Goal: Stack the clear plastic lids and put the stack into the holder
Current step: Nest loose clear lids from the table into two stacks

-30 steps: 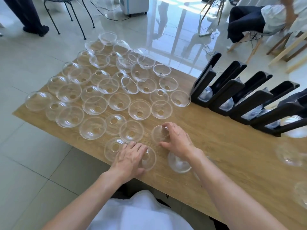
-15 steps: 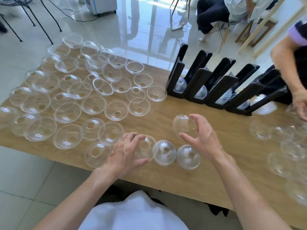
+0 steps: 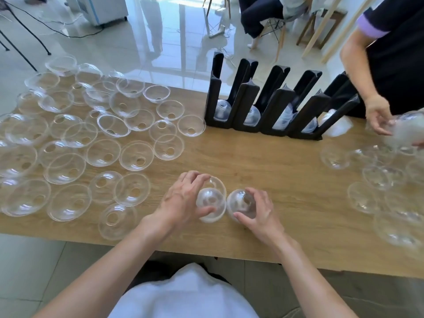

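Here your left hand [image 3: 183,203] curls round a clear dome lid [image 3: 210,206], with what looks like a second lid nested behind it, though the glare makes that hard to be sure of. Your right hand [image 3: 257,214] cups another lid [image 3: 241,204] just beside it, both held dome-up at the near edge of the desk [image 3: 263,161], likely so one can drop over the other. The loose lids [image 3: 98,143] spread to your left lie mostly rim-up and within reach, which probably keeps picking quick. The black holder [image 3: 268,104] stands at the far edge, its slanted slots already carrying a few lids low down; the slant would let a stack slide in and rest. Another person's hand [image 3: 378,115] works lids at the far right. No writing or brand shows anywhere.
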`<state>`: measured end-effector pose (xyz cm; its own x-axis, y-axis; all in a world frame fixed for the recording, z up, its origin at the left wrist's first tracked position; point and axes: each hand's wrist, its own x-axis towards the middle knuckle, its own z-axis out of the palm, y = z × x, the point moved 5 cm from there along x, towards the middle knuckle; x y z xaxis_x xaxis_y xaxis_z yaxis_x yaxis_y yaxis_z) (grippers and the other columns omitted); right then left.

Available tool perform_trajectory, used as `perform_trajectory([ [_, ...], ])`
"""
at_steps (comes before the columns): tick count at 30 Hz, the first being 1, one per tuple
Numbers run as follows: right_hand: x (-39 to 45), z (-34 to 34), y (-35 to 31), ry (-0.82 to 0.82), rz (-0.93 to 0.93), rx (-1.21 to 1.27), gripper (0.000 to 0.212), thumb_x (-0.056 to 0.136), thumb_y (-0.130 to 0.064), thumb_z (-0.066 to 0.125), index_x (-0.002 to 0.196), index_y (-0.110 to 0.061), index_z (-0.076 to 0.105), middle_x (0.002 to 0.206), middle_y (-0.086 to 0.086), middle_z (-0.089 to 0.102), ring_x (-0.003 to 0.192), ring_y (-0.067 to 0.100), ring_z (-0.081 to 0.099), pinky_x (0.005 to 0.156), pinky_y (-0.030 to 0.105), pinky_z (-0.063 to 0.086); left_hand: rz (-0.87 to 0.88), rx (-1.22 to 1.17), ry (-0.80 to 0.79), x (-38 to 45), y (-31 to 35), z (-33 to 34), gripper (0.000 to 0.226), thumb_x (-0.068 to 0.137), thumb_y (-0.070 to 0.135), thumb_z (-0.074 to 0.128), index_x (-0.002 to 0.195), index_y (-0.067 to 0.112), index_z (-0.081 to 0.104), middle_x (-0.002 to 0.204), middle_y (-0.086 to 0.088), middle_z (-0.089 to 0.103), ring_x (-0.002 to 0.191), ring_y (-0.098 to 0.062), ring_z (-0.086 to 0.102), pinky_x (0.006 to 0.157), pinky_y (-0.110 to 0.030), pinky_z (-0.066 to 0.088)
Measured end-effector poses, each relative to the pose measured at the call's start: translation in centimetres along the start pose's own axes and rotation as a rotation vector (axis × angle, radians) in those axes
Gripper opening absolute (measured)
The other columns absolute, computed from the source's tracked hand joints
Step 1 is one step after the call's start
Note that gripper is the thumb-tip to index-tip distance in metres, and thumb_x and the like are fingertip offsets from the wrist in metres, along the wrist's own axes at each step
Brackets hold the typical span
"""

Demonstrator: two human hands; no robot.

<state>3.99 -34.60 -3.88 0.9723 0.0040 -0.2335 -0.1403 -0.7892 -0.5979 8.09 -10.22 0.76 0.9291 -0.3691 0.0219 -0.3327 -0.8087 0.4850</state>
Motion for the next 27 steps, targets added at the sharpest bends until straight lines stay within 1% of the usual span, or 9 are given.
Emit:
perform_trajectory([
  [3,0.0,-0.1,0.0,0.009,-0.006,0.003,0.084,0.08,-0.061,0.075,0.149,-0.04,0.032,0.136,-0.015,0.043,0.12,0.001,0.043,0.102,0.026,0.035,0.011,0.018,-0.047,0.7,0.3,1.6,0.083,0.077,0.059,0.075,0.146,0.028,0.04,0.136,0.006,0.045,0.123,-0.013,0.042,0.101,-0.03,0.044],
  [8,-0.2,0.0,0.5,-0.008,-0.017,-0.02,0.093,0.079,-0.059,0.077,0.154,-0.04,0.027,0.145,-0.014,0.039,0.129,0.002,0.038,0.109,0.028,0.032,-0.018,0.045,-0.17,0.2,-0.2,4.9,0.084,0.078,0.057,0.076,0.147,0.033,0.033,0.141,0.01,0.04,0.128,-0.013,0.037,0.106,-0.033,0.041],
  [12,-0.5,0.4,0.8,-0.051,-0.042,-0.025,0.102,0.078,-0.048,0.083,0.157,-0.044,0.018,0.148,-0.014,0.034,0.131,0.002,0.035,0.115,0.032,0.031,-0.042,0.012,-0.105,-0.4,-1.5,5.2,0.084,0.08,0.05,0.078,0.147,0.035,0.03,0.145,0.013,0.04,0.131,-0.011,0.039,0.108,-0.034,0.043],
  [15,0.2,0.6,-0.1,-0.047,-0.055,-0.027,0.103,0.08,-0.044,0.084,0.159,-0.04,0.018,0.149,-0.012,0.034,0.133,0.004,0.035,0.115,0.031,0.031,-0.077,0.021,-0.09,0.3,-2.6,4.6,0.086,0.082,0.046,0.078,0.15,0.034,0.027,0.152,0.009,0.036,0.137,-0.014,0.036,0.111,-0.036,0.04],
  [17,1.0,0.7,-1.2,-0.046,-0.059,-0.024,0.105,0.081,-0.043,0.083,0.161,-0.034,0.016,0.152,-0.009,0.034,0.138,0.008,0.036,0.118,0.032,0.03,-0.11,0.022,-0.097,0.9,-3.4,4.1,0.088,0.082,0.045,0.079,0.152,0.034,0.026,0.152,0.006,0.034,0.137,-0.017,0.035,0.109,-0.038,0.042],
  [19,1.8,0.8,-2.2,-0.042,-0.058,-0.022,0.106,0.082,-0.043,0.083,0.162,-0.029,0.015,0.156,-0.004,0.033,0.142,0.013,0.035,0.121,0.035,0.03,-0.134,0.028,-0.104,1.3,-3.9,3.6,0.088,0.083,0.045,0.078,0.153,0.034,0.026,0.146,0.004,0.034,0.132,-0.018,0.038,0.105,-0.037,0.046],
  [22,2.9,0.8,-3.0,-0.015,-0.047,-0.039,0.107,0.082,-0.044,0.083,0.162,-0.025,0.015,0.159,0.0,0.032,0.145,0.017,0.035,0.122,0.041,0.032,-0.148,0.026,-0.115,1.3,-4.2,3.3,0.09,0.084,0.045,0.078,0.156,0.032,0.025,0.143,0.003,0.036,0.128,-0.018,0.039,0.103,-0.037,0.047],
  [25,3.5,0.9,-3.2,0.004,-0.034,-0.042,0.108,0.08,-0.045,0.083,0.162,-0.026,0.015,0.16,0.001,0.03,0.145,0.019,0.037,0.12,0.04,0.033,-0.151,0.008,-0.113,0.9,-4.0,3.2,0.092,0.086,0.044,0.075,0.158,0.031,0.019,0.148,0.004,0.033,0.133,-0.019,0.037,0.105,-0.04,0.046],
  [27,3.6,1.0,-3.3,0.003,-0.042,-0.055,0.111,0.078,-0.046,0.084,0.161,-0.026,0.013,0.16,0.002,0.03,0.144,0.02,0.037,0.12,0.04,0.032,-0.148,-0.017,-0.101,0.4,-4.0,3.1,0.094,0.087,0.044,0.074,0.159,0.031,0.015,0.154,0.004,0.029,0.14,-0.02,0.033,0.112,-0.042,0.042],
])
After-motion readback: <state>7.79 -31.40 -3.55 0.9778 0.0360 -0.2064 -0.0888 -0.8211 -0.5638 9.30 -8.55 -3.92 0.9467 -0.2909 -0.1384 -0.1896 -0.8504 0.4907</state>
